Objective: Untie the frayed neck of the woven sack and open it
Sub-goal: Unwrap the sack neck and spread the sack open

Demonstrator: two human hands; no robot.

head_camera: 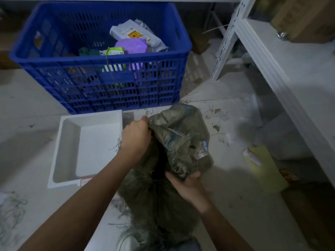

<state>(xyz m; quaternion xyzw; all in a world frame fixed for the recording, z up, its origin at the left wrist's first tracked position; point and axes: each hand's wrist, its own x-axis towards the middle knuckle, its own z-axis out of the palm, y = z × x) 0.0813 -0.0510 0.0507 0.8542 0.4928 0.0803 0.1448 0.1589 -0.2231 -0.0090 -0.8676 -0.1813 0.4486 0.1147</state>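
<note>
A: Grips?
B: Left hand (pixel 135 136) closed on the frayed rim of the woven sack (pixel 174 142); right hand (pixel 188 183) clasps the opposite rim from below. Dark mouth gapes between.
A: Location?
B: On the floor (pixel 226 205), centre. White tray (pixel 87 147) just left; blue crate (pixel 101 57) of parcels behind; white shelving (pixel 272 57) right.

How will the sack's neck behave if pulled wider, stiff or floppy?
Probably floppy: the sack creases and folds where the left hand and right hand grip it. The frayed edge may shed more strands; loose ones already litter the floor. Likely light, since it stays bunched up.
</note>
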